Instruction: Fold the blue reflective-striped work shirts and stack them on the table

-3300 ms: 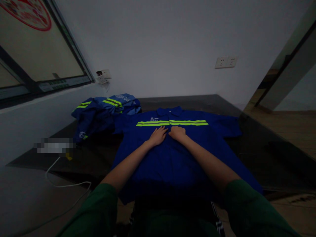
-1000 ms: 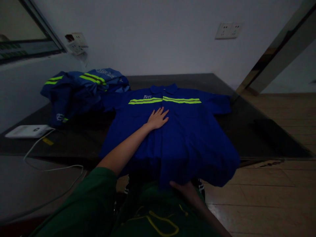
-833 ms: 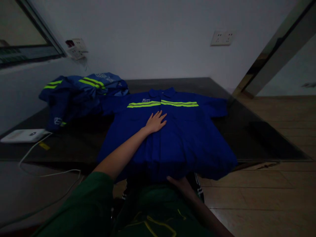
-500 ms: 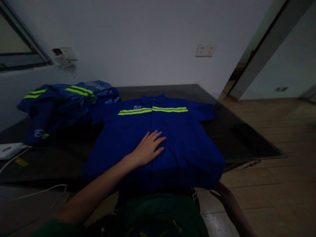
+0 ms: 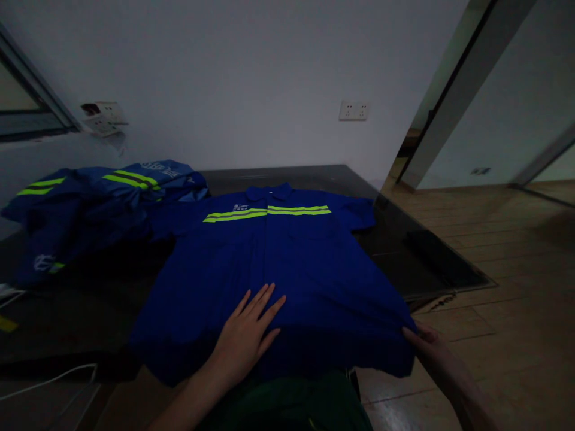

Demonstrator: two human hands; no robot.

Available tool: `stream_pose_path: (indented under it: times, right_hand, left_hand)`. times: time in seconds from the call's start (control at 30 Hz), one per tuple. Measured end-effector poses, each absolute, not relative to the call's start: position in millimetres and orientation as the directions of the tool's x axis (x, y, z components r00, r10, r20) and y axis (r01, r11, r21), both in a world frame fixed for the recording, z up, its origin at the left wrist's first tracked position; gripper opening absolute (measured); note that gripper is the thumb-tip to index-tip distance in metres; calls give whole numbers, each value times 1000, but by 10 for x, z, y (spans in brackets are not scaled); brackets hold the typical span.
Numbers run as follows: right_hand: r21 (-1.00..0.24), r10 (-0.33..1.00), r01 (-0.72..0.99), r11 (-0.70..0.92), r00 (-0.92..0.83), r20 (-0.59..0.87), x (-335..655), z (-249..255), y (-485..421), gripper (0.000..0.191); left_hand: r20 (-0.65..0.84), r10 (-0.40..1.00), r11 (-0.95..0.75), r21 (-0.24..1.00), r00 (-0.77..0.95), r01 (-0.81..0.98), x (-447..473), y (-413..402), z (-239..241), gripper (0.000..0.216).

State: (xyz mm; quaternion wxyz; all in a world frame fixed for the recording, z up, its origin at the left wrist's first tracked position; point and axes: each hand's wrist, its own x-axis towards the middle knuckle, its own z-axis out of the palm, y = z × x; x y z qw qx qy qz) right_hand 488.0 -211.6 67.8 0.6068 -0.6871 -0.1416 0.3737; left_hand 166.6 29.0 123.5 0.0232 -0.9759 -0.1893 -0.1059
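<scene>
- Shirt (image 5: 305, 263) lies spread on the table (image 5: 389, 260), collar (image 5: 283, 191) at twelve o'clock.
- Left hand (image 5: 245, 338) rests flat and wide at seven, perhaps to steady it.
- Right hand (image 5: 429, 344) pinches its corner (image 5: 403, 353) at four, perhaps to straighten it.

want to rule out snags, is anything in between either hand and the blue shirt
Nothing visible is: the left hand lies flat on the front of the blue shirt, and the right hand holds its lower right edge. The crumpled clothes are off to the left.
</scene>
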Motion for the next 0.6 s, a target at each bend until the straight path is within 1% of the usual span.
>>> stream_pose_path:
  times: [0.07,0.13,0.2,0.3,0.37,0.47,0.53,0.6]
  right_hand:
    - [-948,592,-204,-245,742,-313,4957,701,-2176,41]
    - [-941,611,-151,-302,727,-312,4995,690,-2214,40]
    - [-939,675,-141,-315,662,-326,4963,666,-2227,44]
    - [-937,749,-180,-300,563,-348,4814,641,-2224,54]
    - [-930,787,-150,-336,498,-365,4724,633,-2214,52]
    - [-913,824,-48,-405,413,-387,4707,592,-2193,46]
    - [-906,809,-15,-424,442,-386,4761,543,-2184,45]
    - [-903,771,11,-431,524,-362,4821,524,-2187,43]
  left_hand:
    - [233,379,-920,-13,896,392,1648,283,1208,54]
    - [242,381,-917,-22,892,398,1636,280,1182,53]
    - [241,370,-922,-27,897,387,1631,285,1168,52]
    - [242,357,-928,-21,902,373,1625,301,1180,54]
    - [236,354,-930,-11,905,367,1620,312,1202,55]
    - [221,348,-934,4,911,356,1607,323,1226,56]
    - [225,354,-932,9,908,362,1588,326,1230,55]
    - [239,358,-931,14,903,365,1564,323,1232,53]
